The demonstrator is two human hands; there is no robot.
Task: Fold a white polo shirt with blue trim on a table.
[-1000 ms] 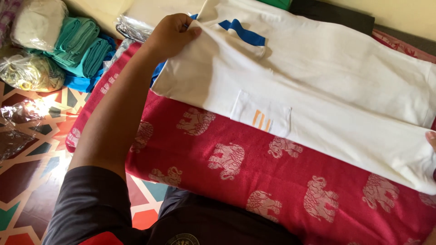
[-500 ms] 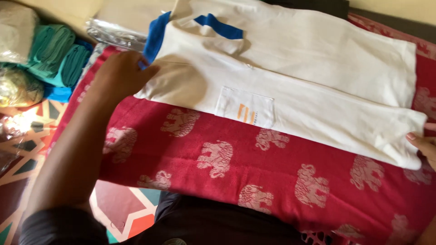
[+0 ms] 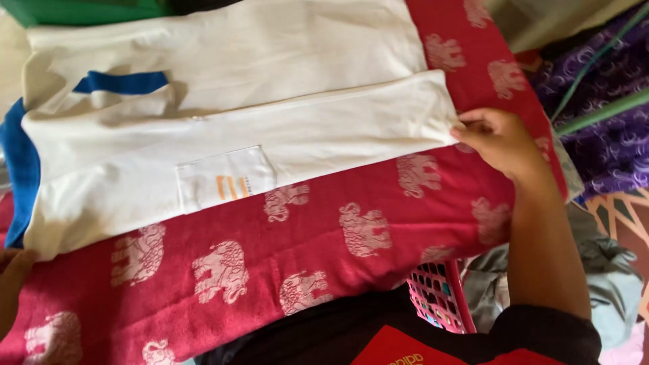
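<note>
Change since earlier view: my view has swung toward the hem end of the white shirt (image 3: pixel 270 128); my left hand has left the collar and dropped to the lower left edge of view; my right hand has closed onto the hem corner.
Shirt position: lying flat on the red elephant-print cloth (image 3: pixel 351 243), side folded in, chest pocket (image 3: pixel 226 177) facing up.
Long axis: runs left to right across my front, blue collar (image 3: pixel 17 176) at my left, hem at my right.
Bearing from hands: the shirt lies between my 2 hands, ahead of my body.
Nearer hand: right hand (image 3: pixel 497 138) is in contact with the shirt; left hand (image 3: pixel 12 270) is apart from it, just below the collar end.
Right hand state: fingers pinched narrow on the hem corner, forearm reaching up from the lower right, wrist straight.
Left hand state: only a sliver shows at the frame edge; I cannot tell whether it is wide or closed.
Surroundings: pink basket (image 3: pixel 436 297) under the cloth edge, purple patterned fabric (image 3: pixel 608 135) to the right.
</note>
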